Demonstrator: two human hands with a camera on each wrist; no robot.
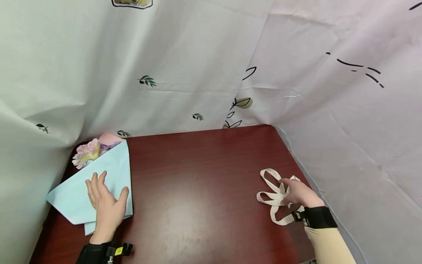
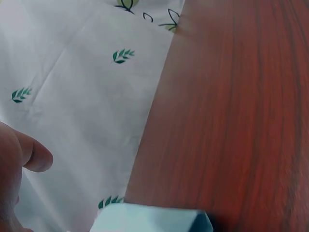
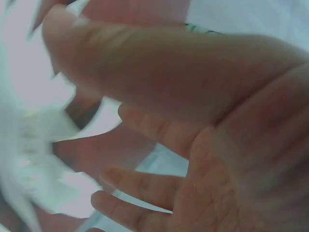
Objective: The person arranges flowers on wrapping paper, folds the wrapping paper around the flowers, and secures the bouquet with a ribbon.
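My left hand point(image 1: 107, 209) is over a light blue paper wrap point(image 1: 113, 165) on the left of the table, fingers extended and thumb spread. Whether it touches the paper is not clear. Pink and purple flowers point(image 1: 87, 152) poke out of the wrap's upper left side. In the left wrist view a folded edge of the blue paper point(image 2: 149, 218) shows at the bottom. At the right, my right hand point(image 1: 301, 192) reaches over a white looped ribbon bow point(image 1: 275, 196) with faint print. Its thumb and fingers stand apart beside the ribbon point(image 3: 43, 159) in the right wrist view.
The dark red wooden table point(image 1: 197, 183) fills the middle. A pale cloth point(image 1: 184, 66) with leaf prints hangs behind it and along both sides, close to the table's edges.
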